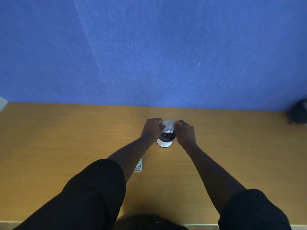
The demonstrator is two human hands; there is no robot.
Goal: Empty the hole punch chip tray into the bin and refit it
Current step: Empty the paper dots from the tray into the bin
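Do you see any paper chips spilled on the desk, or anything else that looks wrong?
No spill shows. Both hands hold the clear chip tray tilted over the small white bin, and the chips fall inside. The hole punch lies half hidden under the left forearm.

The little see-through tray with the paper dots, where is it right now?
In the head view, the chip tray is near the middle, held between the left hand and right hand, tipped just above the small white bin on the wooden desk.
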